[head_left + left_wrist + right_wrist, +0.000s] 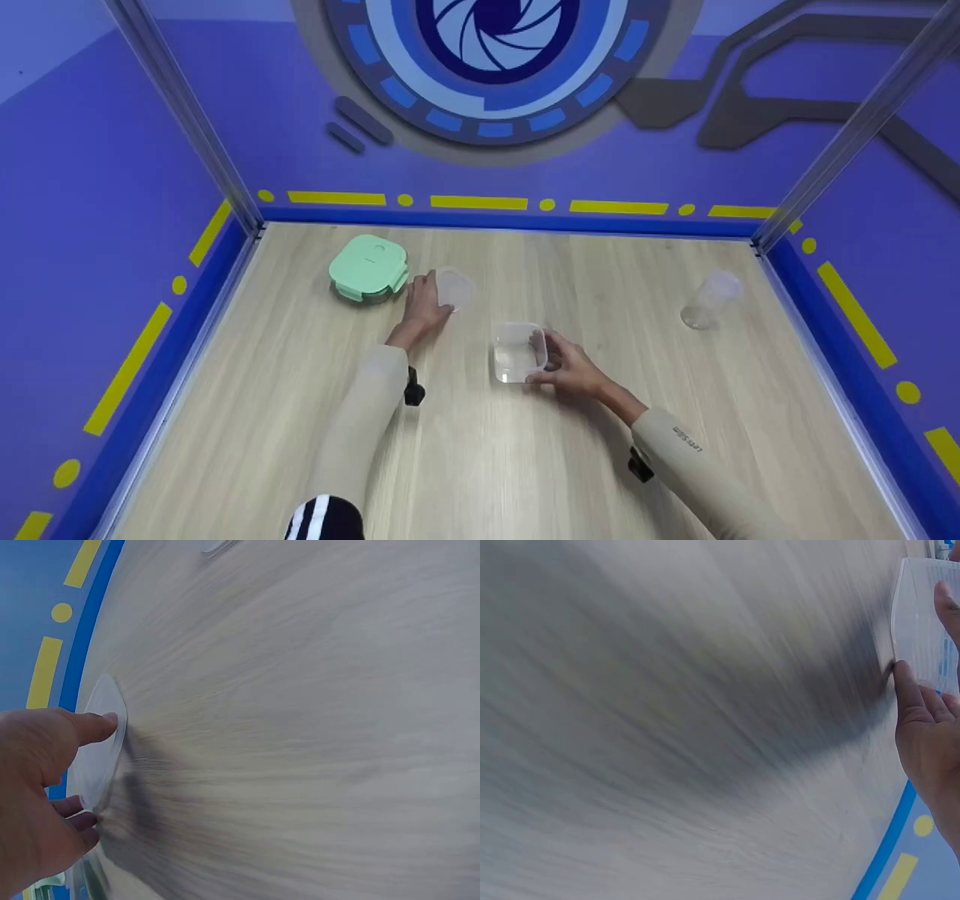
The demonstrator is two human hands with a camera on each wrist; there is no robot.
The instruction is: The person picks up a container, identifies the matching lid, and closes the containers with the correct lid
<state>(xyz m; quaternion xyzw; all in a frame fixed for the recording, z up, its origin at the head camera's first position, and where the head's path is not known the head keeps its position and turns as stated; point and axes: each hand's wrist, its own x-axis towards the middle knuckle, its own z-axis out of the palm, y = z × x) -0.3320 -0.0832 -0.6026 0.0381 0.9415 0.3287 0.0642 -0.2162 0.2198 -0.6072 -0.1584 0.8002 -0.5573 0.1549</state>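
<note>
A clear plastic lid [459, 289] is held by my left hand [424, 304] a little left of the table's middle. In the left wrist view the thumb lies at one edge of the lid [103, 746] and other fingers at its lower edge. My right hand [576, 369] grips a clear, squarish plastic container [513, 361] by its right side. The container's open top faces up, and I see nothing inside. The right wrist view shows fingers and thumb about the container's wall [916, 622], partly cut off by the frame.
Beside the left hand stands a lunch box with a mint green lid [367, 264]. Farther right on the wooden table [480, 465] is a clear cup or jar [709, 300]. Blue panels [112, 225] with metal posts border the table at the back and both sides.
</note>
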